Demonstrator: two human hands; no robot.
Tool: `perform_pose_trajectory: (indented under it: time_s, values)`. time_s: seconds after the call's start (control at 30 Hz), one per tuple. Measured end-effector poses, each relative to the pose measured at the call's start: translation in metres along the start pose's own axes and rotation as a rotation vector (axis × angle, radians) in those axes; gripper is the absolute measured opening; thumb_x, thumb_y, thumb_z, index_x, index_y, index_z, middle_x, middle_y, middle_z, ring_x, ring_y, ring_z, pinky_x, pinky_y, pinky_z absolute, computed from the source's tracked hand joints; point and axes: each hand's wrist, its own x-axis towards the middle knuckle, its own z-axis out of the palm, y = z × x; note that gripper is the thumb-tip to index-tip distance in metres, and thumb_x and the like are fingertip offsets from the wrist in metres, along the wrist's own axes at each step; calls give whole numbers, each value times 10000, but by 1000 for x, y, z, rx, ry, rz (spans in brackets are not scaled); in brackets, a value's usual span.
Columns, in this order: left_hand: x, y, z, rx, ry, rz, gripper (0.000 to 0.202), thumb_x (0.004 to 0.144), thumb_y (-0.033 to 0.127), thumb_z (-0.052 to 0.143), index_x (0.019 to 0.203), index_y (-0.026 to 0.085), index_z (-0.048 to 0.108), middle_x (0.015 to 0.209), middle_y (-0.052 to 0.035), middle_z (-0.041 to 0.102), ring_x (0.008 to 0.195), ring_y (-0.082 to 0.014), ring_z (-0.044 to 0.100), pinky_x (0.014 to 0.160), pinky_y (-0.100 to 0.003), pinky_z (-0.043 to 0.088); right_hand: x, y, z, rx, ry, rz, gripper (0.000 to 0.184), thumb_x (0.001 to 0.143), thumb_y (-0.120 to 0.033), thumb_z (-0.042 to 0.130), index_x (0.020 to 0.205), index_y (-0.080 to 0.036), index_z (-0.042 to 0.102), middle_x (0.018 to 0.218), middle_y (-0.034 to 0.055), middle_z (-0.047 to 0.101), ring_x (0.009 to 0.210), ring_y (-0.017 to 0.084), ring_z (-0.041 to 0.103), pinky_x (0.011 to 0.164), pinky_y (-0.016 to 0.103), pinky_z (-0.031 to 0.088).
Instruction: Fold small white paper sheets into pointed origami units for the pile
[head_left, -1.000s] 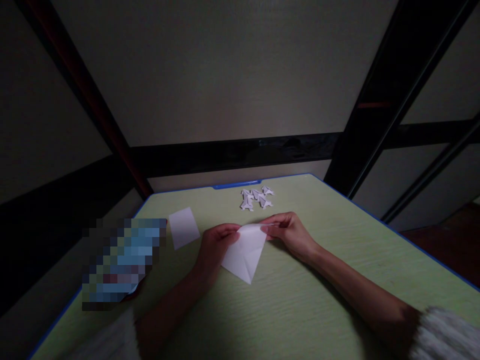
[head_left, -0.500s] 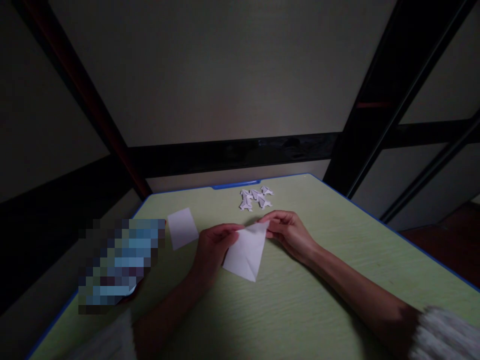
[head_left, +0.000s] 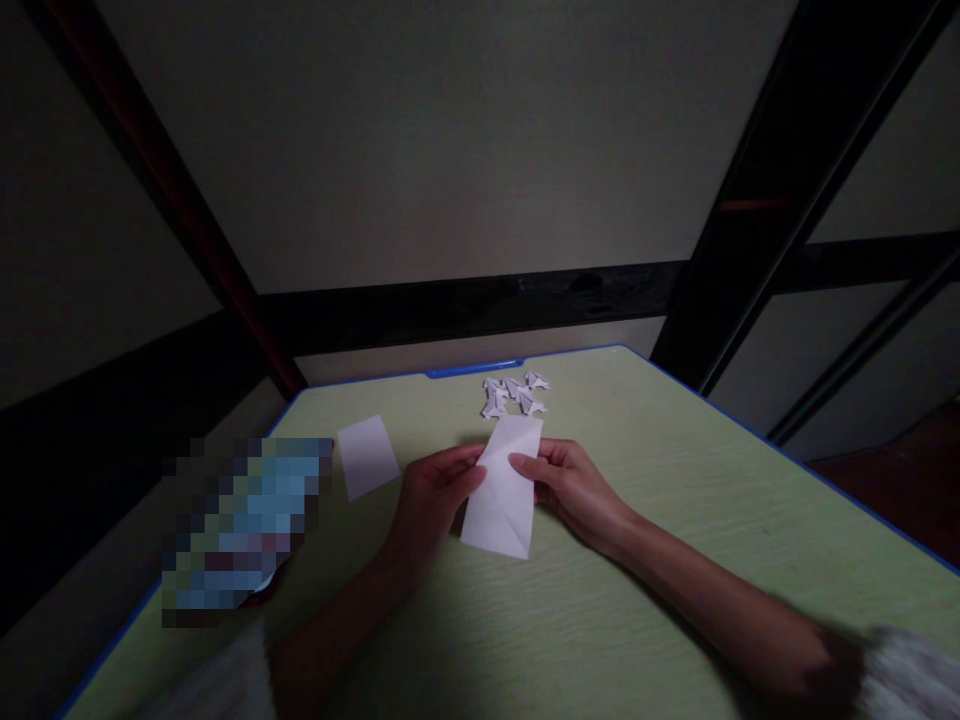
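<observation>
- Pinching the creased paper (head_left: pixel 501 510) at left in the closed fingers of the left hand (head_left: pixel 433 495).
- Gripping its right side between thumb and fingers of the right hand (head_left: pixel 574 480).
- Holding it over the table (head_left: pixel 675 490), nearer than the folded figures (head_left: pixel 528 402), right of the flat sheet (head_left: pixel 367 458).

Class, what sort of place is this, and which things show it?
Probably a room at home: a blue-edged table bearing folded paper figures stands close to large panels that resemble wardrobe doors.
</observation>
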Motion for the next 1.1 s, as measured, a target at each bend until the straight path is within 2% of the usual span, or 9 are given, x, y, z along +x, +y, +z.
perform_pose_trajectory:
  time_s: [0.13,0.23,0.33,0.43,0.6,0.77,0.97,1.1]
  values:
    - [-1,1,-2,42,-113,78,187,565,173,629,742,146,681,767,-31,622,649,-130,534,538,-216,393,-1,-1,-1,-20,5,-4,230,543,-306,677,607,-91,629,501,-6,545,450,58,446,462,206,309]
    - [-1,2,-3,67,-188,117,180,637,217,575,753,132,683,798,-58,605,687,-145,525,546,-223,390,-1,0,-1,-42,6,-20,241,533,-324,681,593,-95,635,481,-10,536,438,52,426,454,202,287]
    - [-1,3,-2,121,-156,125,173,650,234,572,720,121,683,754,-58,601,680,-144,521,541,-222,386,-1,2,-2,-72,-10,-39,231,527,-319,686,568,-98,631,472,-13,529,438,53,418,459,205,283]
    - [-1,4,0,167,-110,129,120,604,211,616,669,130,676,723,-36,612,653,-129,527,532,-210,383,-1,4,-3,-100,-35,-67,232,534,-323,683,519,-102,610,448,-27,498,422,46,390,459,207,283]
    - [-2,3,3,121,-59,-10,157,542,195,656,689,144,635,603,4,635,516,-102,533,467,-192,371,0,5,-4,-159,-69,-113,252,561,-349,661,502,-110,607,399,-52,444,394,34,334,443,199,275]
    - [-2,3,4,215,-40,-26,76,531,187,649,561,131,609,510,14,618,457,-92,514,425,-177,345,2,5,-5,-218,-93,-127,241,562,-344,659,535,-108,622,407,-52,464,400,35,348,424,181,254]
    - [1,1,2,251,12,7,95,546,210,626,527,126,586,463,40,571,427,-63,461,399,-155,312,2,2,-3,-172,-139,-100,192,529,-274,693,594,-109,619,465,-39,530,440,46,432,446,173,308]
    - [0,0,3,282,-4,15,130,561,232,604,505,127,554,431,52,522,409,-56,427,384,-153,290,1,-1,-2,-128,-166,-73,201,498,-243,712,598,-114,595,509,-25,568,487,66,486,493,197,353]
